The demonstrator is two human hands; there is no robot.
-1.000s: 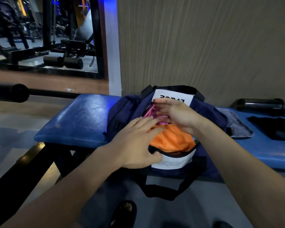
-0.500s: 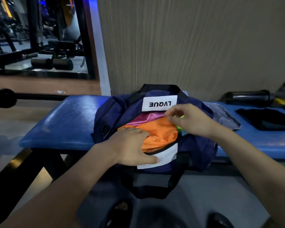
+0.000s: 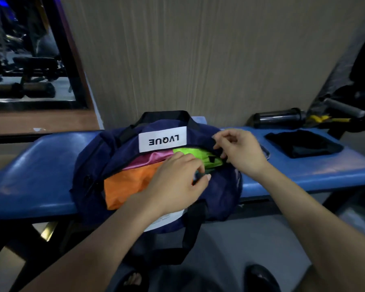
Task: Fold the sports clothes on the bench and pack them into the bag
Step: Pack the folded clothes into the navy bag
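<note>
A navy duffel bag [image 3: 97, 161] with a white LVQUE label lies open on the blue bench [image 3: 40, 165]. Inside it I see an orange garment [image 3: 126, 186], a pink one [image 3: 150, 159] and a bright green one [image 3: 190, 153]. My left hand [image 3: 175, 184] lies over the orange garment, with curled fingers and thumb gripping the near rim of the bag's opening. My right hand [image 3: 238, 152] pinches the far rim of the opening, just above the green garment. A folded black garment [image 3: 303, 143] lies on the bench to the right.
A dark bottle [image 3: 278, 119] lies at the bench's back right, beside a yellow-strapped handle [image 3: 325, 119]. A wood-grain wall stands close behind. A mirror with gym machines [image 3: 30, 81] is at far left. The bag's strap [image 3: 190, 234] hangs off the front; my feet are below.
My left hand has slid right from the orange garment's near edge to the bag's rim. The right hand now pinches the far rim, and the green garment shows more.
</note>
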